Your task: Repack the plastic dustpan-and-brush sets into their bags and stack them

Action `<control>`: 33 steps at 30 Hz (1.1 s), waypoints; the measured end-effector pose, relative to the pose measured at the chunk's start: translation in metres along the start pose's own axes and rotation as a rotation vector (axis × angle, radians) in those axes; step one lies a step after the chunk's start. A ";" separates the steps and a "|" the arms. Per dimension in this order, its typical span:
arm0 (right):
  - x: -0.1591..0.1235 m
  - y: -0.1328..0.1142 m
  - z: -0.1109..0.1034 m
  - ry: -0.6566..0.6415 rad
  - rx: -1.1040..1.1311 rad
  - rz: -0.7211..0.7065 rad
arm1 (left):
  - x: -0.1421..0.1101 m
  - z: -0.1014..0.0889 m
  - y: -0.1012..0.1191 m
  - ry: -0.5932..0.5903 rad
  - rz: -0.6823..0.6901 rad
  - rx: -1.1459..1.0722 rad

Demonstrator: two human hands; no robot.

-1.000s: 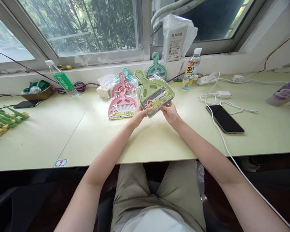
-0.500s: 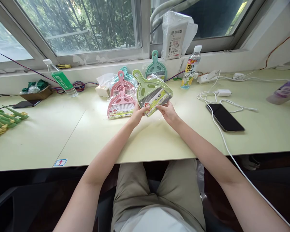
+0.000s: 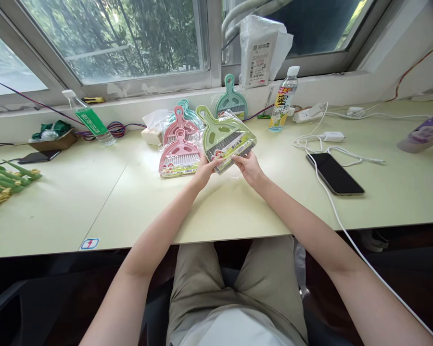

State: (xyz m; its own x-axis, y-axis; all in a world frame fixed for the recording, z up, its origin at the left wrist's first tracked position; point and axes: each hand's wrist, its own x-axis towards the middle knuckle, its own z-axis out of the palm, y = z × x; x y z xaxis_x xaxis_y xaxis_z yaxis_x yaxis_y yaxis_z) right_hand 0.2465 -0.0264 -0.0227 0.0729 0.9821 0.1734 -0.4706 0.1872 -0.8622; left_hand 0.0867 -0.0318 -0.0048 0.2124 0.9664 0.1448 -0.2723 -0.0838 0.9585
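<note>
A green dustpan and brush set (image 3: 223, 134) in clear wrapping is tilted above the table, its handle toward the upper left. My left hand (image 3: 206, 172) grips its lower left corner, thumb on the printed label. At the lower right edge, my right hand (image 3: 250, 168) pinches it between thumb and fingers. Just left of it lies a wrapped pink dustpan set (image 3: 180, 156), overlapping another pink dustpan (image 3: 179, 126). Behind these, a teal dustpan (image 3: 187, 109) is partly hidden. One more teal dustpan (image 3: 231, 98) leans against the wall.
A drink bottle (image 3: 283, 101), a power strip (image 3: 308, 113) and a black phone (image 3: 335, 174) with white cables are on the right. To the left are a green-labelled bottle (image 3: 92, 121), a small box (image 3: 54, 140) and green-yellow items (image 3: 9, 182). A tissue pack (image 3: 152, 134) sits behind the pink sets.
The green set in my hands has tilted slightly, its label turning a little. Both hands keep the same hold, and the whole view has shifted very slightly.
</note>
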 end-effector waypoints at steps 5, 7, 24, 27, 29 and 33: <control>0.000 0.000 0.001 -0.032 -0.016 0.002 | 0.002 -0.001 0.000 0.025 0.002 -0.021; 0.000 -0.001 0.001 -0.041 -0.032 0.009 | 0.003 -0.001 -0.001 0.030 -0.001 -0.027; 0.002 0.001 0.000 -0.002 -0.023 0.038 | -0.001 0.000 0.001 0.010 -0.035 0.011; 0.003 0.002 -0.001 -0.003 -0.030 0.036 | -0.001 0.001 0.003 0.017 -0.065 0.021; 0.003 0.003 -0.002 -0.011 -0.026 0.041 | -0.001 0.001 0.004 0.020 -0.084 0.021; 0.005 -0.001 -0.005 -0.028 -0.008 0.084 | 0.000 -0.002 0.006 -0.020 -0.111 0.005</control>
State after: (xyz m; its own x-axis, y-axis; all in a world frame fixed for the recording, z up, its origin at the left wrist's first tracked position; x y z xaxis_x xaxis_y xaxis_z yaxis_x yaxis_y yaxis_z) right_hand 0.2513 -0.0211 -0.0233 0.0086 0.9935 0.1133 -0.4666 0.1042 -0.8783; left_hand 0.0833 -0.0318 0.0005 0.2594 0.9648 0.0423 -0.2417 0.0225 0.9701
